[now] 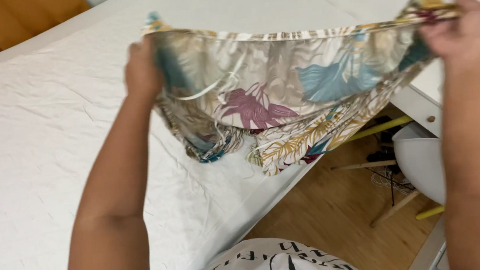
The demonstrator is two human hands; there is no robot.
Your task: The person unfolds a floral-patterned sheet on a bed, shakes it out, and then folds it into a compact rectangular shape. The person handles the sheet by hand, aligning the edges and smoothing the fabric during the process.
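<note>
A light garment (pixel 282 90) printed with teal, purple and yellow leaves hangs stretched between my two hands above a white bed (pixel 36 149). My left hand (pixel 141 68) grips its upper left corner. At the upper right corner, my right hand (pixel 459 26) pinches the edge. The lower folds of the cloth droop and bunch near the bed's edge. White drawstrings dangle inside it.
The wooden floor (pixel 330 214) shows at the lower right. A white chair (pixel 421 161) with wooden legs stands there beside a white desk drawer (pixel 422 111). My white printed shirt (pixel 270 267) fills the bottom edge.
</note>
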